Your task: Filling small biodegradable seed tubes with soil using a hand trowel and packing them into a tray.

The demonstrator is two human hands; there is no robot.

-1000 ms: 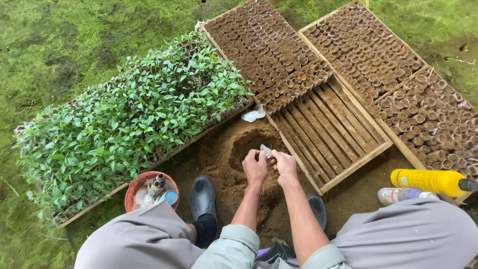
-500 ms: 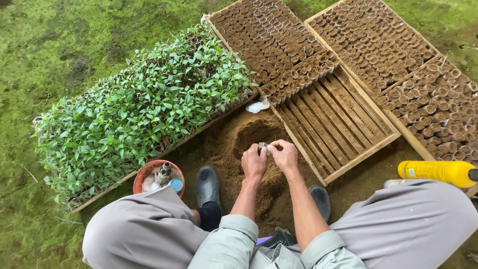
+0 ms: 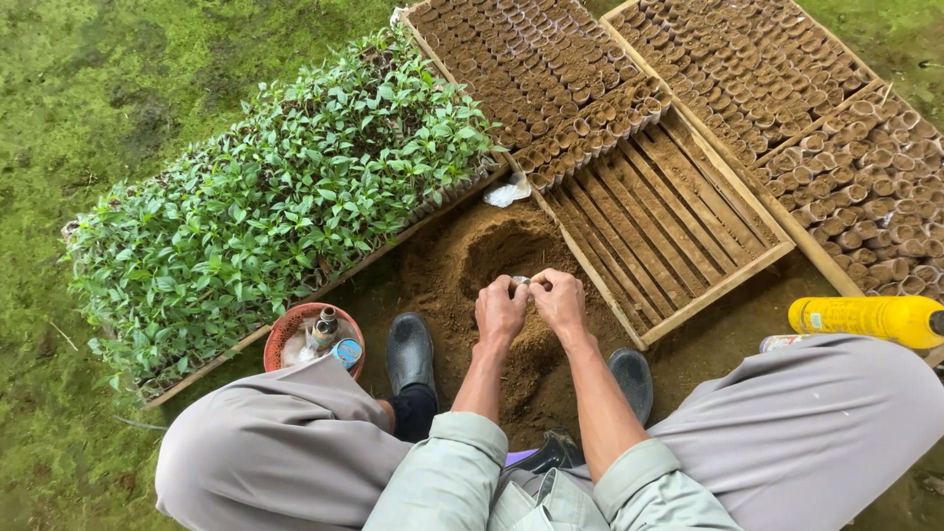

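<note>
— One small clear plastic sleeve [image 3: 520, 282], pinched between both hands above the soil heap [image 3: 497, 270].
— The hands?
— Left hand [image 3: 501, 311] and right hand [image 3: 560, 302] meet knuckle to knuckle, fingers curled tight on it.
— Around the heap?
— Two black boots just behind it, one seedling tray [image 3: 265, 206] left of it, one half-filled wooden tray [image 3: 669, 221] to its right.

- Both hands [image 3: 531, 307] sit over the soil mound [image 3: 492, 265]; bare soil lies open just beyond them.
- Left: seedling tray [image 3: 275, 206] walls that side.
- Right: wooden slatted tray [image 3: 669, 226], its near half bare.
- Near left: red basket [image 3: 285, 339] and black boot [image 3: 409, 356] crowd the ground.
</note>
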